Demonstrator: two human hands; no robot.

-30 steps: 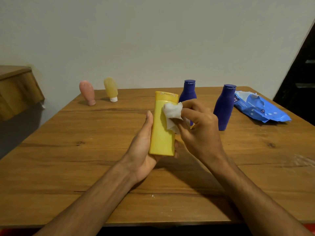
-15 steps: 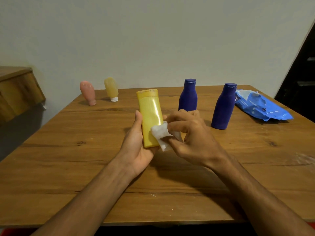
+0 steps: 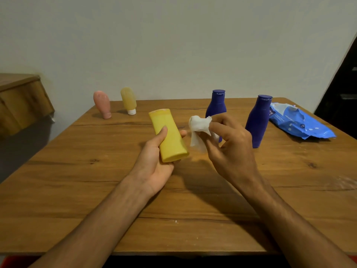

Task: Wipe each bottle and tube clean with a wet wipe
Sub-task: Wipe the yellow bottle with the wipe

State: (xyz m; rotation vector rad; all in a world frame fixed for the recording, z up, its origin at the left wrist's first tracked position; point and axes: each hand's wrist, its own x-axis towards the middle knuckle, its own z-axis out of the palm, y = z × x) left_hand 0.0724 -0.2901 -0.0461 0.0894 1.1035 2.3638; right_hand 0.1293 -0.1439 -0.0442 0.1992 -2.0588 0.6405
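The left hand point(image 3: 154, 161) has its grip clamped on the yellow bottle point(image 3: 170, 136), thumb lying on the front face and the fingers wrapped behind, one fingertip showing past the bottle's right edge. The bottle is held above the table point(image 3: 77, 190), tilted so its far end leans away to the left of that grip. The right hand point(image 3: 231, 151) pinches a bunched wet wipe point(image 3: 199, 130) between thumb and fingers. The wipe hangs just beside the bottle's right edge, apart from it.

To wipe well, I would lay a flat fold of the wipe, not the crumpled knot, on the face and stroke along the bottle's length, away from the left grip towards the far end. The strip under the left thumb and the back behind the fingers cannot be reached as held. The bottle likely needs turning in the left grip, or regripping at the other end. Damp plastic may slip, so the left grip should be firm and low over the table.

Two dark blue bottles point(image 3: 257, 120) stand just beyond the right grip. A pink tube point(image 3: 102, 104) and an amber tube point(image 3: 129, 100) stand well beyond the left grip. A pack of wipes point(image 3: 301, 122) lies far to the right.
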